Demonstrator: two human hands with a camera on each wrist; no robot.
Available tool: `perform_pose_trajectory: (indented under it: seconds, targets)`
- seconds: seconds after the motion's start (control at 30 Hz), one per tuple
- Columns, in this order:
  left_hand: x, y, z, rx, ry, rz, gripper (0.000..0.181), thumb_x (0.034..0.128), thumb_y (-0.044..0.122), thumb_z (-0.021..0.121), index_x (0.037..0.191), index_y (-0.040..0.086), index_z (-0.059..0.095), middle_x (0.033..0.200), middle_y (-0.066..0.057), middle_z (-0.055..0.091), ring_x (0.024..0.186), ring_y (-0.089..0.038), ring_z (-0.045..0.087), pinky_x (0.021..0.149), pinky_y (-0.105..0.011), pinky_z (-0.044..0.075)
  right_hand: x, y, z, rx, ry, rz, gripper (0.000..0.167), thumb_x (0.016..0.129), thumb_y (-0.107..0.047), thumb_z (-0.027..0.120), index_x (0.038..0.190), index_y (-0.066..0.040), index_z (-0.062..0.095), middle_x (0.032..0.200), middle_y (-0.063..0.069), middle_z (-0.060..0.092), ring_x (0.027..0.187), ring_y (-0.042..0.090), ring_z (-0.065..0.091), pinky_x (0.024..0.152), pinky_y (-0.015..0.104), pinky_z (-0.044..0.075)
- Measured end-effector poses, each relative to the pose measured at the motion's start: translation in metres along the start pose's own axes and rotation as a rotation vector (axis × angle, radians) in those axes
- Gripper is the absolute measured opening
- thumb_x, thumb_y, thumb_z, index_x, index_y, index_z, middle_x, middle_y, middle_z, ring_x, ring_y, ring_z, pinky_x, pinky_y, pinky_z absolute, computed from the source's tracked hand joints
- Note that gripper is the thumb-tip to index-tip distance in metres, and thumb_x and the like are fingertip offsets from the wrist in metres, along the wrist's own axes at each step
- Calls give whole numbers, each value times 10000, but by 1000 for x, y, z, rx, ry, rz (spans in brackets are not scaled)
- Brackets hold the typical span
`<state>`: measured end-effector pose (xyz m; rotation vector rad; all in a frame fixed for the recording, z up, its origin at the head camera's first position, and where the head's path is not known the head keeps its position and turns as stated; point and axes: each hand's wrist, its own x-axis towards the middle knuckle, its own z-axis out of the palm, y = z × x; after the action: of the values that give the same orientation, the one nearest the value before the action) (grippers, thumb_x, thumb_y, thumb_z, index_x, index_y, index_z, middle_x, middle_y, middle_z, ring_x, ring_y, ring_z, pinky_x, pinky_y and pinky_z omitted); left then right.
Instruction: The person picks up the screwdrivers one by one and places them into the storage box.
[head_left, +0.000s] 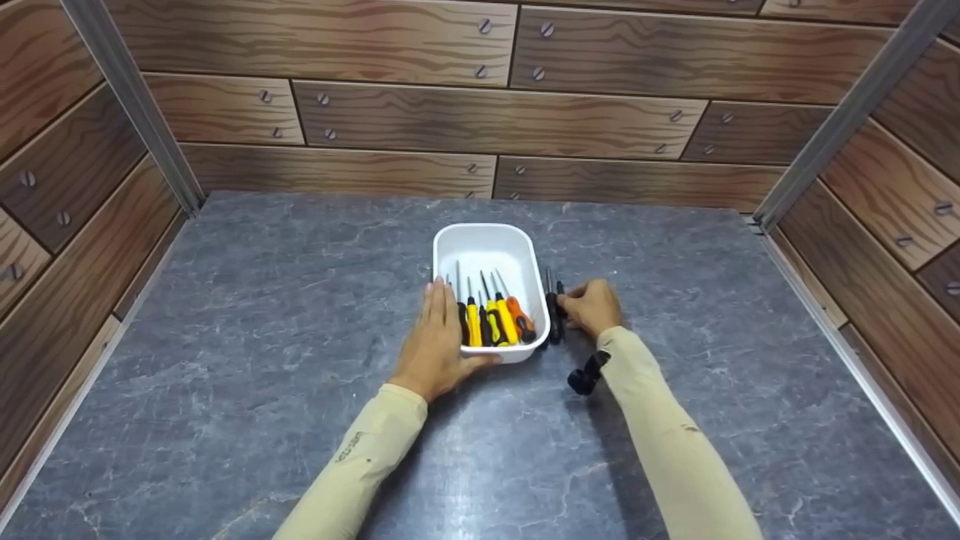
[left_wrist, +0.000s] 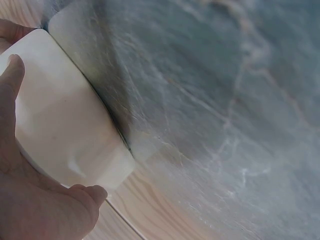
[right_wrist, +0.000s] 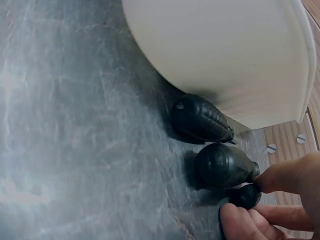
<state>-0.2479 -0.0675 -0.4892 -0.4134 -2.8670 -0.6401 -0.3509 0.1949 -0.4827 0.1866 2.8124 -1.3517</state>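
A white plastic box [head_left: 487, 240] holds several screwdrivers [head_left: 506, 319] with yellow, black and orange handles, their shafts pointing to the far end. My left hand [head_left: 435, 337] rests against the box's left side, fingers straight along the wall, thumb along the near end. To the right of the box, my right hand [head_left: 592, 307] pinches a slim black screwdriver [right_wrist: 247, 196] between thumb and fingers. Two thicker black-handled screwdrivers [right_wrist: 225, 165] lie on the table between that hand and the box. Their shafts are hidden in the right wrist view.
The grey marbled table [head_left: 262, 315] is bounded by wood-patterned panels [head_left: 390, 112] at the back and both sides. Metal posts [head_left: 832, 112] stand at the back corners. A black strap piece [head_left: 587, 375] hangs from my right wrist.
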Motion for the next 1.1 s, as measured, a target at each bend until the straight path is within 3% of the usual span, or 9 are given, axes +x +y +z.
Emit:
perform_pose_trajectory:
  seconds: [0.2,0.3,0.47,0.63,0.77,0.9,1.1]
  targets:
    - [-2,0,1,11,15,14,1270,783,708,705,1534,-167,174,1601,-380,115,1491,-501,149,1228,-496,192,-3,2,-1,-75,12,-16,264,847,-161,730,962,77,739,717,91,698,412,29,579,425,174,515]
    - [-2,-1,2,4,18,11,1275,779,706,711,1534,-167,171,1600,-381,113,1491,-500,148,1228,-494,187,-4,3,-2,-30,-1,-8,228,839,-148,728,907,69,728,670,76,684,411,43,590,427,188,526]
    - [-1,-1,1,-6,13,7,1279,774,704,715,1538,-162,165,1604,-375,106,1495,-493,139,1230,-491,182,-6,-1,-10,97,-20,48,248,865,-102,675,989,112,692,689,88,684,458,88,636,486,241,581]
    - [0,-1,0,8,-10,-5,1285,777,715,699,1545,-154,146,1610,-366,82,1502,-482,119,1232,-480,165,-10,-18,-19,174,6,39,284,871,-82,644,1053,130,697,818,114,688,518,90,650,560,265,608]
    - [1,-2,-2,16,-29,-16,1289,782,720,685,1553,-143,118,1618,-351,51,1510,-465,93,1233,-469,148,-13,-37,-21,248,27,-27,275,858,-56,636,1046,132,705,789,88,683,519,78,648,567,257,609]
    - [1,0,-3,14,-39,-19,1284,788,722,676,1558,-135,109,1624,-339,34,1515,-454,77,1234,-464,142,-18,-55,-16,354,-1,-74,266,863,-20,636,1049,164,686,731,89,666,504,94,654,534,251,600]
    - [0,1,-1,21,-8,4,1268,793,705,695,1546,-154,143,1616,-356,79,1507,-470,113,1230,-478,179,-28,-75,-2,406,-66,-98,258,876,-10,655,1055,175,667,717,92,645,511,118,651,531,261,602]
